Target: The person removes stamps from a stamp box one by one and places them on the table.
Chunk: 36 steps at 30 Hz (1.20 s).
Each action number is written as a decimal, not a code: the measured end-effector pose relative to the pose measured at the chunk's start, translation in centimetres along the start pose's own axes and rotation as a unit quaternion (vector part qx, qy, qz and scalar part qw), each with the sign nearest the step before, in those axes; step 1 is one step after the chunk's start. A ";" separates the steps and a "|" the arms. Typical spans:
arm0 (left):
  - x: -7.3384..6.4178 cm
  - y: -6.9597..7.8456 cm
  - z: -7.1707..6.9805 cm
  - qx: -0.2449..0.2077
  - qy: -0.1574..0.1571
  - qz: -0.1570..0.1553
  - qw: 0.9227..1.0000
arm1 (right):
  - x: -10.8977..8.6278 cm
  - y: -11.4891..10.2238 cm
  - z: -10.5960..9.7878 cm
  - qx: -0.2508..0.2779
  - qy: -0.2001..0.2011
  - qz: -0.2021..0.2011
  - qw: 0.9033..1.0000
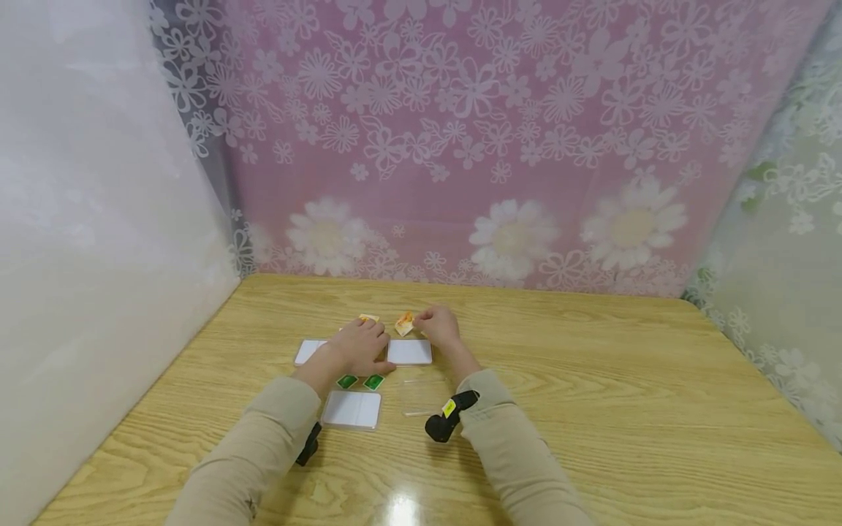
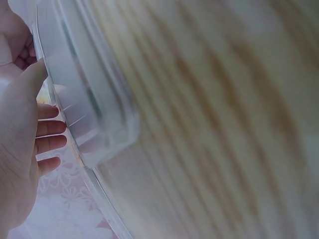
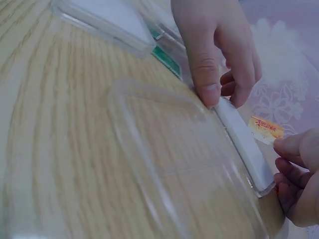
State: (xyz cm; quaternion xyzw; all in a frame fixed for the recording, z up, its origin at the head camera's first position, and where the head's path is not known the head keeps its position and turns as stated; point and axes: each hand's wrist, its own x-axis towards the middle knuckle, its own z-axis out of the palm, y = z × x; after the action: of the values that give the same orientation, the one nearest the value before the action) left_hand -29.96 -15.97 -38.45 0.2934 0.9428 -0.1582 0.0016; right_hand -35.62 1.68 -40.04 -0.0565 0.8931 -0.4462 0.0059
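A small orange-and-white stamp (image 1: 404,324) is pinched at its right edge between the thumb and finger of my right hand (image 1: 439,325). My left hand (image 1: 358,347) reaches over the table, fingers spread loosely in the left wrist view, its thumb tip at the left end of a flat clear case (image 1: 409,352) with a white inside. Another yellow-orange stamp (image 1: 370,317) shows just past the left fingers, mostly hidden. Below the left palm lie two green stamps (image 1: 373,382).
A second white-filled case (image 1: 308,351) lies partly under the left hand. Nearer to me sits a third case (image 1: 351,409), with a transparent lid (image 1: 421,398) to its right. Flowered curtains (image 1: 460,146) stand behind the wooden table (image 1: 592,394).
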 end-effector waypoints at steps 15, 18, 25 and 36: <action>-0.1 0.2 0.4 0.003 0.013 0.003 1.000 | -0.2 0.2 1.2 -0.097 0.006 -0.006 0.995; -0.1 0.1 0.4 0.005 0.014 0.003 1.000 | -0.3 0.0 1.2 -0.116 0.009 -0.006 0.993; -0.1 0.2 0.0 0.001 0.014 0.005 1.000 | -0.4 -0.3 1.3 -0.144 0.017 -0.006 0.989; -0.1 0.2 -0.2 -0.007 0.013 0.004 1.000 | -0.2 -0.2 1.6 -0.165 0.032 -0.008 0.986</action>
State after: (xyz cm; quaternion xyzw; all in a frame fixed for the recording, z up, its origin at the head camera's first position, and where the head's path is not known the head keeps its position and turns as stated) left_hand -29.80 -15.84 -38.33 0.2993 0.9427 -0.1474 -0.0081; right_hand -35.31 0.29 -40.81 -0.0493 0.9538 -0.2941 -0.0357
